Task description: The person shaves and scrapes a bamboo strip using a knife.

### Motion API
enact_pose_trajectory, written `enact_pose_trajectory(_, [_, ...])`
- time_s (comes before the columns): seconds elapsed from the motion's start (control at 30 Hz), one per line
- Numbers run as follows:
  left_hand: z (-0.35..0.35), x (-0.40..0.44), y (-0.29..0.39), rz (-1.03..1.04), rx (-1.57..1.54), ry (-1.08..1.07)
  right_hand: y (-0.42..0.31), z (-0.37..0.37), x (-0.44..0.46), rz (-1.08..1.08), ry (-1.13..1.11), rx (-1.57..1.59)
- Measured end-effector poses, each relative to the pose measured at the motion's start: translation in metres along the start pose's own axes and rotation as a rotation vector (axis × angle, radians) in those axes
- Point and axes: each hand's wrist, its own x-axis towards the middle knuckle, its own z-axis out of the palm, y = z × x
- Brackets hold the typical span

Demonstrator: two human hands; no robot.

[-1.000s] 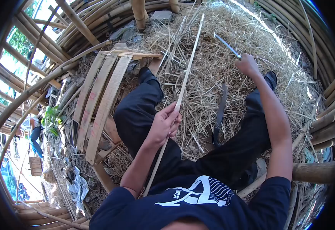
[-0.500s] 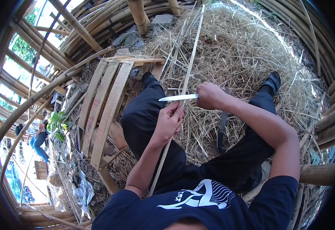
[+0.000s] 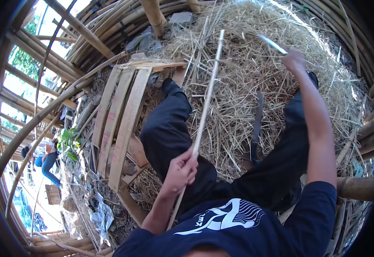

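My left hand [image 3: 182, 172] is closed around a long, narrow bamboo strip [image 3: 208, 96], which slants from beside my body out over the straw. Out ahead and to the right, my right hand [image 3: 295, 62] grips a knife [image 3: 273, 44] with a pale, shiny blade pointing up and left; its handle is hidden in the fist. The blade is apart from the strip. Between my legs lies a second, larger dark-bladed knife [image 3: 257, 120], its handle end close to my right thigh.
Dry straw and shavings [image 3: 238, 73] cover the ground. On the left a slatted wooden crate [image 3: 125, 128] leans near my left leg. Bamboo poles [image 3: 101, 30] wall the space, and a thick pole [image 3: 358, 188] lies at right. Another person [image 3: 47, 158] is outside, far left.
My right hand has swung forward and right with the knife, away from the strip. My left hand has come back toward my body, and the strip's far end has drawn nearer.
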Motion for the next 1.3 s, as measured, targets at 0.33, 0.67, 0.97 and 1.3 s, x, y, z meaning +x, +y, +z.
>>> enact_pose_trajectory(0.33, [0.036, 0.047, 0.031, 0.228, -0.022, -0.139, -0.077, -0.008, -0.104, -0.468, -0.264, 0.255])
enact_pose_trajectory(0.67, [0.039, 0.063, 0.048, 0.162, -0.144, -0.21, -0.125, 0.023, -0.165, -0.917, -0.314, 0.073])
enact_pose_trajectory(0.97, [0.035, 0.054, 0.029, 0.081, -0.139, -0.213, -0.114, 0.017, -0.106, -0.713, -0.175, -0.093])
enact_pose_trajectory(1.3, [0.019, 0.021, 0.021, 0.138, 0.031, -0.051, -0.042, 0.008, -0.04, -0.157, 0.086, 0.113])
